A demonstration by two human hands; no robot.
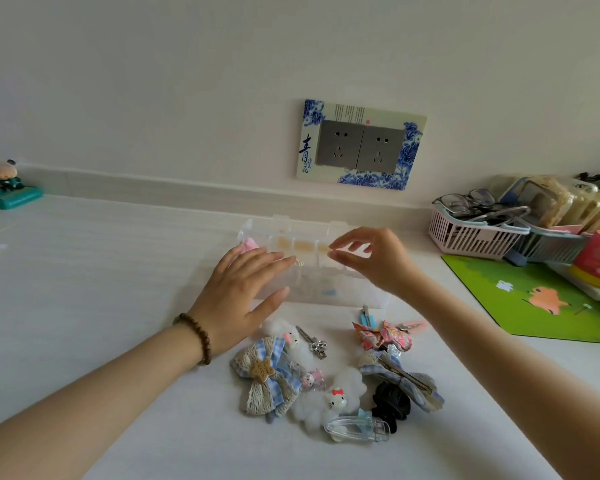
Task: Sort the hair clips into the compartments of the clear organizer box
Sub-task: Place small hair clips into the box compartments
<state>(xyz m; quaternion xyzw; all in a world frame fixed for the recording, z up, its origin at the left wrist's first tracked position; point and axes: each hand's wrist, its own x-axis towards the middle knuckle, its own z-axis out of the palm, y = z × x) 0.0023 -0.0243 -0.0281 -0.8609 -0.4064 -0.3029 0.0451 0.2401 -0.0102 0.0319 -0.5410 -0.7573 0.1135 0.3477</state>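
Observation:
The clear organizer box [321, 289] lies on the white table in front of me, its lid [291, 230] raised at the back. My left hand [243, 289] rests flat on the box's left end, fingers spread. My right hand [371, 258] hovers over the box's right half, thumb and forefinger nearly pinched; I cannot tell if something tiny sits between them. A pile of hair clips lies nearer to me: a blue gingham lace bow [267, 375], a white fluffy cat clip [333, 396], a black claw clip [392, 403], a floral bow [381, 336] and a clear snap clip [357, 427].
A green mat [534, 299] lies at the right. Behind it stand a pink basket [471, 233] holding glasses, and phone cases [568, 202]. A wall socket plate [361, 145] hangs above the box. A small figurine [4, 185] stands far left.

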